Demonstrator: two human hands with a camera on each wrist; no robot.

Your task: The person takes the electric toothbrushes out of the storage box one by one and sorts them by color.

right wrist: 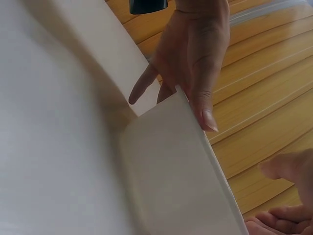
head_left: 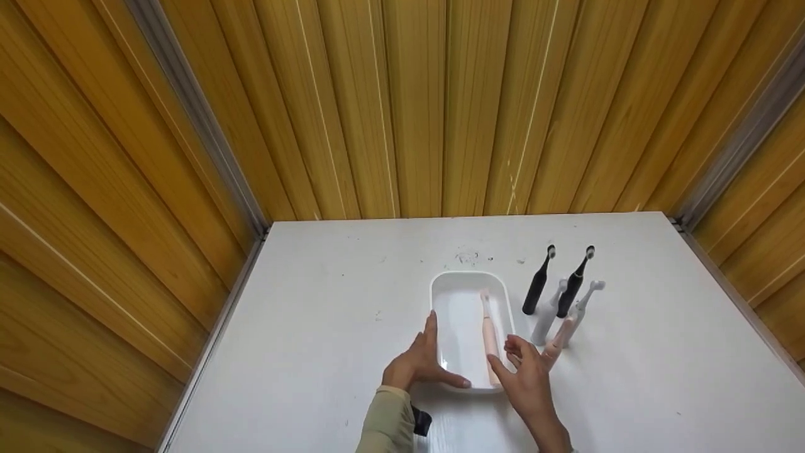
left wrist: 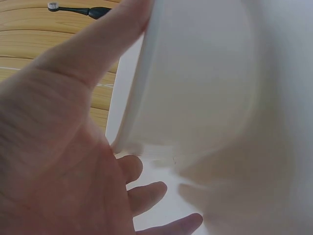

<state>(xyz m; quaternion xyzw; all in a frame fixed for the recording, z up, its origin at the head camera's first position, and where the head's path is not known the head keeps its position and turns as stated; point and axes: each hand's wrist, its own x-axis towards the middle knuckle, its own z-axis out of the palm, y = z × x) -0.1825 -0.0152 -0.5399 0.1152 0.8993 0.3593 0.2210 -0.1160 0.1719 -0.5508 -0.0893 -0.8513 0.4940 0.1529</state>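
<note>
A white rectangular tray [head_left: 458, 327] lies on the table with a pale pink electric toothbrush [head_left: 489, 333] along its right side inside, head pointing away. My left hand [head_left: 418, 365] rests at the tray's near left corner, the thumb over the near rim and the fingers spread along the left side. The left wrist view shows the thumb of this hand [left wrist: 63, 127] against the rim, with other fingertips apart from the wall. At the right rim, my right hand [head_left: 528, 377] has its thumb over the tray beside the pink toothbrush; its fingers are loosely bent, with nothing seen between them.
Right of the tray several electric toothbrushes stand upright: a black one [head_left: 536, 289], another black one [head_left: 571, 292], a white one [head_left: 546, 321], another white one and a pink one [head_left: 555, 346]. Wood-patterned walls [head_left: 415, 113] border the white table [head_left: 314, 327].
</note>
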